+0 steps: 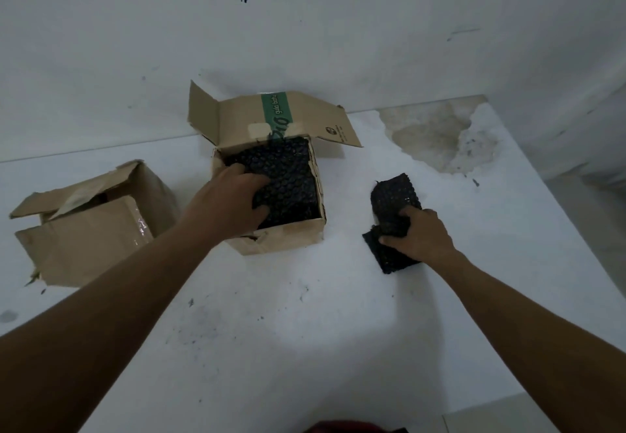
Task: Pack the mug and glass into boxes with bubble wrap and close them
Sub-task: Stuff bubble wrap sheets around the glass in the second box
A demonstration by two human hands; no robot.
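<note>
Both forearms reach forward from the lower corners of the view over a white, speckled tabletop (305, 331).

The left hand (233, 199) is stretched out to the open cardboard box (281, 239) in the middle, back of the hand up. Its fingers (252, 183) are spread and curled down into the black bubble wrap (291, 178) that fills the box. The thumb digs in at the near side, so the hand grips the wrap inside the box opening. What lies under the wrap cannot be seen.

This box stands with its top open. Its rear flap (271, 121), with a green printed band, stands up against the wall (338, 26).

The right hand (420, 232) is lower and to the right, well apart from the box and close to the tabletop. Its fingers are curled tight round a loose bubble-wrap piece (393, 199), also black, bunching it at the middle. One end of the piece sticks out beyond the hand towards the wall. The other end lies flat on the tabletop beneath the palm.

A second cardboard box (84, 239) sits at the left on the tabletop, apart from both hands. Its top flaps are folded loosely inward, and clear tape shines on one corner.
</note>
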